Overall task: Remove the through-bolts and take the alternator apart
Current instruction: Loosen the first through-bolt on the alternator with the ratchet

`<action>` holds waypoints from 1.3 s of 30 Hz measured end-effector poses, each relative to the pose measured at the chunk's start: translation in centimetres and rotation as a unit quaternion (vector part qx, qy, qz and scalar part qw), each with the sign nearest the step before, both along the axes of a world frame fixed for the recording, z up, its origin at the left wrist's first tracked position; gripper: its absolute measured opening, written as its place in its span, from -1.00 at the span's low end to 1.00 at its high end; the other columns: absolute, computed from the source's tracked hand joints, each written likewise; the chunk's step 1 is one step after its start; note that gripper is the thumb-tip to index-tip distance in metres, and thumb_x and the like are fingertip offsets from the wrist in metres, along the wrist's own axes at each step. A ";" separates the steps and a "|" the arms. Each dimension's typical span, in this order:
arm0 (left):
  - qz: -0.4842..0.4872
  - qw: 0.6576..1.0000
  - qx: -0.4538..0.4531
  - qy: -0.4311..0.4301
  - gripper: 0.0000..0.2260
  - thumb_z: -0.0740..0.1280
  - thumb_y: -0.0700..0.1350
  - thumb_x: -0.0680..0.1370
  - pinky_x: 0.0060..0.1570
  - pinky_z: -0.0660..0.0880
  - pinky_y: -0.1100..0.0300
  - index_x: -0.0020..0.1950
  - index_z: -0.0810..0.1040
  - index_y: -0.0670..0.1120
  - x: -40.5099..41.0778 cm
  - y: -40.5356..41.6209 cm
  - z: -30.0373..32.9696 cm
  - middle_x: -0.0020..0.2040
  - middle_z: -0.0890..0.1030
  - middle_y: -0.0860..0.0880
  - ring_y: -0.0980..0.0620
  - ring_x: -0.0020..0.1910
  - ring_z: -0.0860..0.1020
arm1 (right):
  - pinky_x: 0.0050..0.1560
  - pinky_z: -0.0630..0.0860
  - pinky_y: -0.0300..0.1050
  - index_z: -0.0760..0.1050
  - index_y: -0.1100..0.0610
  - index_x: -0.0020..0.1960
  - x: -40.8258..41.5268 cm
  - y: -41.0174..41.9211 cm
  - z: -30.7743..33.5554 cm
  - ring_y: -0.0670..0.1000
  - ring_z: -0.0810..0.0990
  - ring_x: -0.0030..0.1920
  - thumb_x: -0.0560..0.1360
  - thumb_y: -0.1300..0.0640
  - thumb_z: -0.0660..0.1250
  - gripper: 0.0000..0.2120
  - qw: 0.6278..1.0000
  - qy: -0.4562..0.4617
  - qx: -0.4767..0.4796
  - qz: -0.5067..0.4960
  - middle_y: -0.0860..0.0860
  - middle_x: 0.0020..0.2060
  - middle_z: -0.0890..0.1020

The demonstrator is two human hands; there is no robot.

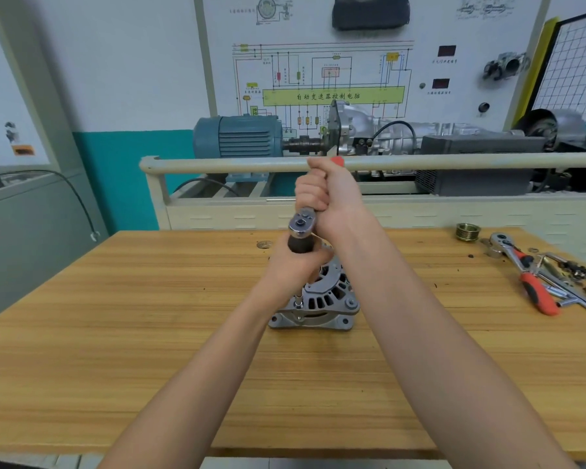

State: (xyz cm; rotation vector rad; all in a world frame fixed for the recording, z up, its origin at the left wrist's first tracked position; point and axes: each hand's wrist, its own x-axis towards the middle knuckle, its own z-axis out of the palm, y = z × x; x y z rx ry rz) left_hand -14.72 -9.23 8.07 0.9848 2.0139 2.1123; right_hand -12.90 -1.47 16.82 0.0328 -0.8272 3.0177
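Both hands are working a chrome ratchet wrench (301,225): right hand (325,194) gripping its red handle, left hand (298,262) wrapping the black extension below. Under them, the grey cast-aluminium alternator (318,299) is sitting mid-bench, likely heavy, rigid and best held by its housing.

Grey alternator (322,299) upright on bench, ratchet (303,228) above

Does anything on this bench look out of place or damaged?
Nothing looks damaged. The grey alternator sits upright on the wooden table; spare tools and small parts lie scattered at the right edge.
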 end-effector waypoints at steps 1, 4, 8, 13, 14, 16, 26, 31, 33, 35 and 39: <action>0.040 0.999 0.030 -0.015 -0.66 0.31 -0.36 0.43 -0.53 0.25 0.29 -0.46 0.32 -0.07 0.0 0.3 0.0 -0.59 0.33 0.06 0.11 -0.60 0.28 | -0.75 0.04 -0.33 0.21 0.08 -0.45 0.0 -0.2 -0.2 -0.14 0.09 -0.73 0.60 0.16 0.17 -0.55 0.999 0.006 -0.022 -0.048 -0.10 -0.67 0.16; 0.046 0.998 0.034 -0.001 -0.66 0.29 -0.40 0.45 -0.51 0.24 0.27 -0.43 0.31 -0.09 0.0 0.1 -0.2 -0.58 0.33 0.07 0.12 -0.59 0.27 | -0.75 0.05 -0.31 0.19 0.07 -0.42 0.2 -0.4 -0.4 -0.14 0.08 -0.72 0.60 0.15 0.17 -0.58 0.996 0.008 -0.015 -0.084 -0.10 -0.67 0.15; -0.172 0.978 -0.094 0.078 -0.64 0.35 -0.30 0.39 -0.43 0.30 0.23 -0.53 0.36 0.00 -0.4 -2.0 0.8 -0.57 0.36 0.06 0.10 -0.56 0.31 | -0.75 0.04 -0.34 0.21 0.09 -0.51 0.4 -0.1 0.3 -0.14 0.11 -0.72 0.60 0.16 0.16 -0.51 0.994 -0.011 0.084 0.068 -0.09 -0.66 0.17; -0.107 0.993 -0.043 0.014 -0.68 0.34 -0.23 0.32 -0.49 0.24 0.27 -0.55 0.28 -0.02 -0.3 -1.6 0.6 -0.59 0.29 0.05 0.11 -0.60 0.24 | -0.76 0.03 -0.33 0.22 0.09 -0.50 -0.2 -1.1 0.5 -0.14 0.10 -0.73 0.60 0.16 0.17 -0.51 0.998 -0.015 0.045 0.028 -0.09 -0.67 0.17; -0.062 0.998 0.001 -0.009 -0.70 0.33 -0.23 0.31 -0.49 0.24 0.27 -0.54 0.29 -0.02 -0.3 -1.3 0.4 -0.60 0.29 0.05 0.12 -0.61 0.24 | -0.75 0.03 -0.33 0.21 0.08 -0.47 -0.3 -1.4 0.3 -0.14 0.09 -0.73 0.60 0.16 0.18 -0.54 1.000 -0.009 0.014 -0.022 -0.10 -0.68 0.16; 0.020 0.997 0.050 -0.049 -0.74 0.33 -0.25 0.34 -0.47 0.24 0.22 -0.48 0.31 -0.07 -0.2 -0.6 0.3 -0.59 0.31 0.05 0.13 -0.63 0.26 | -0.73 0.04 -0.32 0.20 0.07 -0.42 -0.4 -1.8 0.0 -0.14 0.08 -0.72 0.60 0.16 0.17 -0.58 0.993 0.008 -0.034 -0.114 -0.10 -0.68 0.16; -0.141 0.976 -0.144 0.083 -0.66 0.38 -0.21 0.34 -0.45 0.31 0.30 -0.56 0.33 0.00 -0.4 -2.3 1.5 -0.57 0.35 0.04 0.11 -0.54 0.31 | -0.75 0.04 -0.35 0.20 0.09 -0.47 -0.6 -0.6 0.6 -0.14 0.14 -0.73 0.61 0.14 0.16 -0.54 0.987 -0.020 0.100 0.126 -0.08 -0.66 0.19; 0.062 0.998 0.024 -0.004 -0.69 0.32 -0.32 0.40 -0.52 0.27 0.28 -0.47 0.35 -0.06 0.1 -0.4 0.5 -0.60 0.35 0.09 0.14 -0.61 0.30 | -0.74 0.04 -0.32 0.20 0.07 -0.42 -0.5 -1.5 0.3 -0.14 0.10 -0.72 0.60 0.16 0.19 -0.58 0.998 -0.014 0.000 -0.069 -0.10 -0.67 0.17; 0.088 0.996 0.034 -0.005 -0.68 0.31 -0.37 0.43 -0.53 0.26 0.27 -0.44 0.33 -0.10 0.1 -0.3 0.5 -0.58 0.35 0.08 0.14 -0.60 0.29 | -0.73 0.04 -0.31 0.20 0.07 -0.41 -0.3 -1.4 0.0 -0.13 0.08 -0.71 0.60 0.15 0.18 -0.59 0.993 -0.004 -0.016 -0.113 -0.10 -0.67 0.16; 0.012 0.999 0.001 0.032 -0.63 0.37 -0.35 0.38 -0.49 0.30 0.26 -0.52 0.34 -0.03 -0.1 -0.9 0.4 -0.59 0.36 0.09 0.13 -0.59 0.31 | -0.73 0.05 -0.31 0.21 0.07 -0.44 0.0 -1.0 0.1 -0.13 0.09 -0.71 0.60 0.15 0.18 -0.56 0.998 -0.009 0.014 -0.060 -0.10 -0.66 0.16; -0.196 0.967 -0.144 0.074 -0.66 0.39 -0.23 0.37 -0.42 0.32 0.27 -0.55 0.38 0.03 -0.3 -2.5 1.3 -0.57 0.39 0.07 0.11 -0.55 0.34 | -0.75 0.04 -0.36 0.22 0.10 -0.53 0.0 -0.5 0.5 -0.15 0.14 -0.73 0.61 0.13 0.14 -0.48 0.984 -0.012 0.121 0.133 -0.08 -0.67 0.19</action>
